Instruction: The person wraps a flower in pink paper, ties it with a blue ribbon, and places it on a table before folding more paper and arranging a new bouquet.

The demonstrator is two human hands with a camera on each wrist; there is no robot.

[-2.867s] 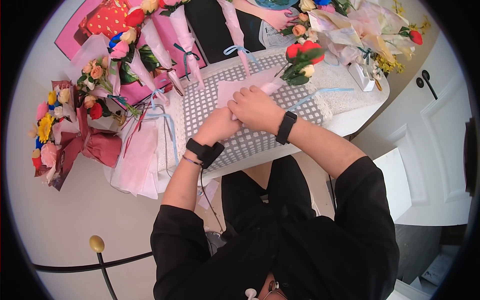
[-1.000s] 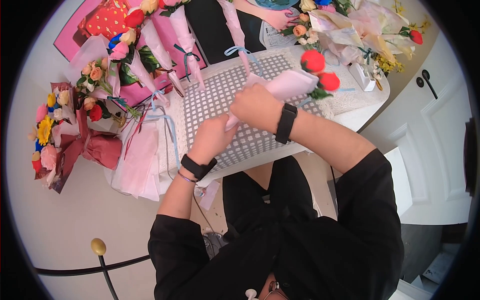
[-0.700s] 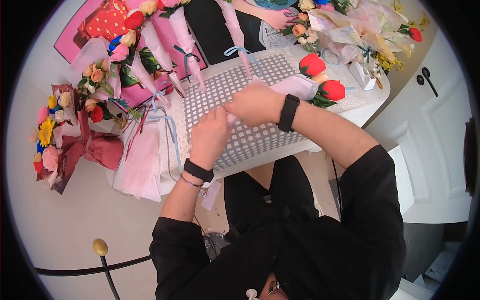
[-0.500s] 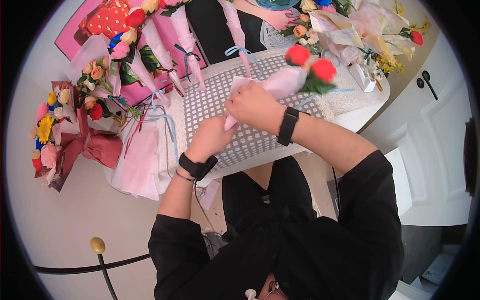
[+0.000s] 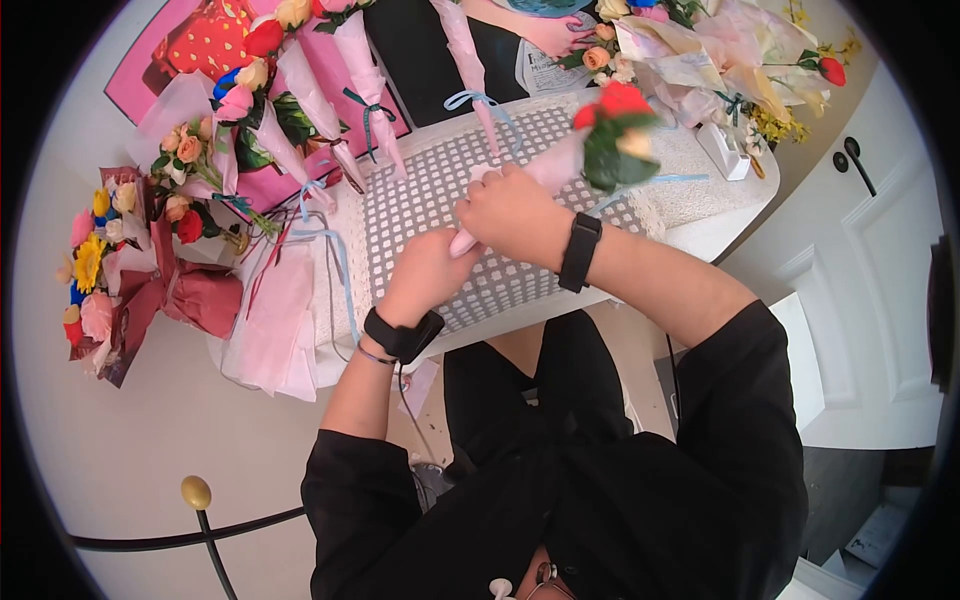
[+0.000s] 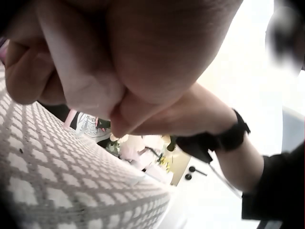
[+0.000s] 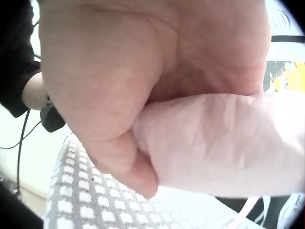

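My right hand [image 5: 515, 218] grips a small bouquet wrapped in pink paper [image 5: 558, 165], its fingers curled over the roll. In the right wrist view, the paper sleeve [image 7: 224, 143] runs out of my palm with the thumb under it. Red roses [image 5: 622, 98], a pale rose and green leaves stick out of the far right end, blurred. My left hand [image 5: 425, 275] pinches the narrow tail of the roll, beside the right hand. The left wrist view has the pink tail [image 6: 90, 90] between the fingers. Both hands are over a grey-and-white checked cloth [image 5: 410, 195].
Several pink-wrapped flowers [image 5: 370, 95] with ribbon bows lean along the back. A dark red bouquet [image 5: 195, 285] stands at left, above loose pink paper sheets [image 5: 280, 320]. Light blue ribbon [image 5: 680, 178] lies at right, near a white box [image 5: 722, 150] and pale wrapped flowers.
The bouquet has turned in my hands: its roses swung up and over, and leaves now face up. The paper, looser 2.9 seconds ago, is a tighter roll. Both hands stay close together.
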